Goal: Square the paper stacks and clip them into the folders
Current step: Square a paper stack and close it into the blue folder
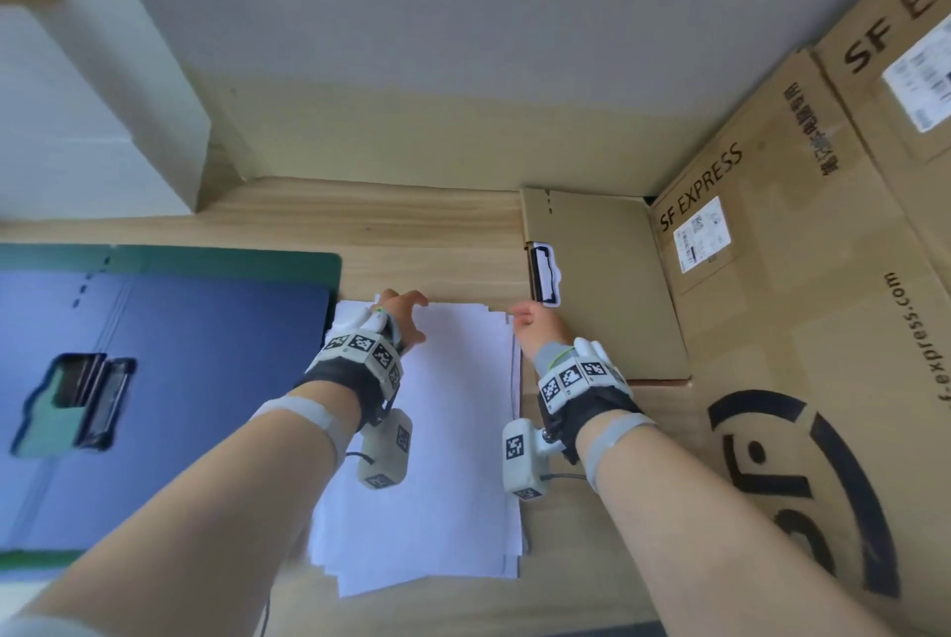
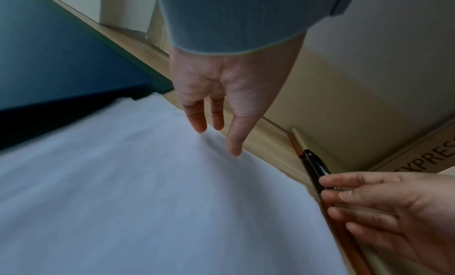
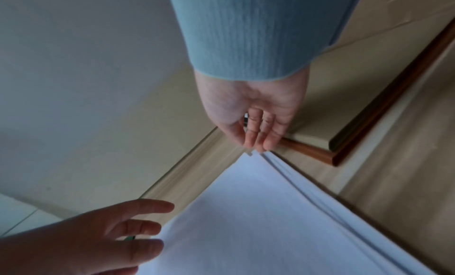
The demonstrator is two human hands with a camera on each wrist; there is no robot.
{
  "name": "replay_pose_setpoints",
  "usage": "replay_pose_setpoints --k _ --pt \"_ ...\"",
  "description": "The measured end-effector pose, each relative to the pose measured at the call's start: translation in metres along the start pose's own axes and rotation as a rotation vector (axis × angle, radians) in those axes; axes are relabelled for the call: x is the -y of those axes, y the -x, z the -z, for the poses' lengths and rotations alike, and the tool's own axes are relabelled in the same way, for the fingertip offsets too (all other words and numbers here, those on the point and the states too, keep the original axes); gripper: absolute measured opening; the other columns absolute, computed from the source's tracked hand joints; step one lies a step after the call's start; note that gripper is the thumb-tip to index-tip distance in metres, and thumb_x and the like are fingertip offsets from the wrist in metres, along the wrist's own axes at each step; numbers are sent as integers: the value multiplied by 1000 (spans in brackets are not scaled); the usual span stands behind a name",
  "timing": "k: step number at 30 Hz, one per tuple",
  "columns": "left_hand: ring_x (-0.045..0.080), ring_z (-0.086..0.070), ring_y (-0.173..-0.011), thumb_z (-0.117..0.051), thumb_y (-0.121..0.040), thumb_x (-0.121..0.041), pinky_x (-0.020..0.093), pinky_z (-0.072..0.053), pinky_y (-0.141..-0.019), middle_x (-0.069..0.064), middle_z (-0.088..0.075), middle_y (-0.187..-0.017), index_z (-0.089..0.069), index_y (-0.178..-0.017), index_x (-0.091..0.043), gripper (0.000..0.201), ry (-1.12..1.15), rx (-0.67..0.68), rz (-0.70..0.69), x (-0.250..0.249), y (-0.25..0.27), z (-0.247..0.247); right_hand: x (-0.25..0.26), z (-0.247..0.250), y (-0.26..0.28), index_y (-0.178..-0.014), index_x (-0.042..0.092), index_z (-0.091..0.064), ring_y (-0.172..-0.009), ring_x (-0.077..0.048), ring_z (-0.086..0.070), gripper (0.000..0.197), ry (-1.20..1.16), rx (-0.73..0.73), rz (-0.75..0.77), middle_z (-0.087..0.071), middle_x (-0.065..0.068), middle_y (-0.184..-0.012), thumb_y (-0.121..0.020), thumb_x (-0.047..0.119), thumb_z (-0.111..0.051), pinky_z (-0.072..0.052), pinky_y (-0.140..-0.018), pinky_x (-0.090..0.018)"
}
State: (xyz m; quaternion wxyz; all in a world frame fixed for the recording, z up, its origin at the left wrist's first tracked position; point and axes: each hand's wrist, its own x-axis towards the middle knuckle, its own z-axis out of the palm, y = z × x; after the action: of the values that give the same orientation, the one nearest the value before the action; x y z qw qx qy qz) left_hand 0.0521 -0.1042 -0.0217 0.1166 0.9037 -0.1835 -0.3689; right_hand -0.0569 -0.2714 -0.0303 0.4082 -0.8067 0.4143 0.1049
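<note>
Left hand (image 1: 404, 315) over the far left corner of the paper stack (image 1: 437, 441), fingers (image 2: 216, 115) straight and spread, tips down at the top sheet, nothing gripped. Right hand (image 1: 535, 327) at the far right corner, fingers (image 3: 261, 131) straight and close together, tips just beside the fanned sheet edges there, also holding nothing; actual contact hard to tell. One stack, white, lying flat on the wooden desk (image 1: 411, 235), long axis running away from the body, short far edge facing the wall. Sheets not squared: stepped corners at the far right, staggered edges along the right side and at the near left corner. Two folders open flat: a blue folder (image 1: 154, 379) to the left, its right edge just beside the stack, with one clip (image 1: 77, 405) on its face; a tan folder (image 1: 607, 286) to the right and farther back, its clip (image 1: 544, 273) near the right hand. Two cardboard boxes (image 1: 803, 276) marked SF EXPRESS hard against the tan folder's right side. Bare desk strip between the stack's far edge and the wall; another bare strip between the stack's near edge and the desk front.
</note>
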Motion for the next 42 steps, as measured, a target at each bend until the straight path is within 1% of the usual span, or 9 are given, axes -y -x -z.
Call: replay_pose_setpoints --k 4,11,15,19,24,28,32,35,42 --pt "33 -31 -133 -65 -82 -31 49 -40 -104 2 -30 -147 -30 -141 -38 69 -148 -29 46 41 11 -7 3 -18 15 -132 11 -48 -116 -30 -56 43 38 29 -45 -51 -11 -137 -90 2 -46 -44 -88 -26" --pt "34 -27 -136 -63 -83 -17 48 -36 -108 0 -28 -151 -15 -147 -38 83 -53 -13 67 76 23 -15 2 -29 28 -137 9 -38 -118 -31 -55 54 -1 -18 -58 -48 -12 -139 -86 3 -55 -43 -88 -28" --pt "37 -44 -124 -62 -82 -12 46 -44 -101 12 -40 -139 -19 -147 -34 80 119 -51 71 76 22 -14 0 -32 32 -142 13 -32 -115 -32 -57 64 -99 14 -103 -53 -15 -134 -85 6 -60 -45 -96 -36" --pt "33 -57 -112 -63 -83 -7 38 -47 -90 14 -54 -126 -27 -146 -23 74 329 -106 85 75 22 -12 -3 -30 34 -132 6 -43 -98 -27 -58 57 -172 -43 -134 -58 -13 -110 -80 3 -67 -44 -84 -31" --pt "26 -59 -96 -59 -88 -11 27 -45 -79 7 -62 -123 -43 -136 -19 52 359 -77 87 73 23 -11 -5 -18 37 -128 -2 -51 -117 -32 -57 45 -54 -56 -147 -57 -18 -131 -86 9 -63 -44 -94 -34" --pt "31 -62 -108 -55 -90 -13 34 -50 -89 9 -64 -120 -44 -135 -16 47 427 -41 129 77 21 -12 -4 -9 36 -132 -3 -48 -125 -34 -50 41 -68 -102 -164 -52 -19 -137 -92 7 -51 -40 -101 -35" --pt "32 -64 -94 -56 -89 -15 35 -51 -87 16 -68 -109 -57 -120 -10 32 477 -44 144 79 20 -15 -6 -7 36 -123 -7 -55 -109 -29 -57 33 -109 -129 -139 -57 -22 -129 -93 1 -45 -43 -88 -32" --pt "26 -55 -78 -56 -89 -18 35 -48 -79 13 -65 -91 -58 -83 -13 8 414 -57 132 77 22 -14 -7 -9 36 -120 -8 -57 -105 -30 -58 31 -148 -126 -133 -60 -23 -126 -92 -2 -44 -45 -87 -34" --pt "23 -50 -73 -63 -87 -29 29 -39 -68 0 -45 -65 -42 -67 -15 32 388 -16 115 76 24 -9 -4 -7 43 -136 3 -47 -123 -31 -51 42 -212 -111 -193 -51 -17 -138 -94 0 -46 -41 -96 -29"
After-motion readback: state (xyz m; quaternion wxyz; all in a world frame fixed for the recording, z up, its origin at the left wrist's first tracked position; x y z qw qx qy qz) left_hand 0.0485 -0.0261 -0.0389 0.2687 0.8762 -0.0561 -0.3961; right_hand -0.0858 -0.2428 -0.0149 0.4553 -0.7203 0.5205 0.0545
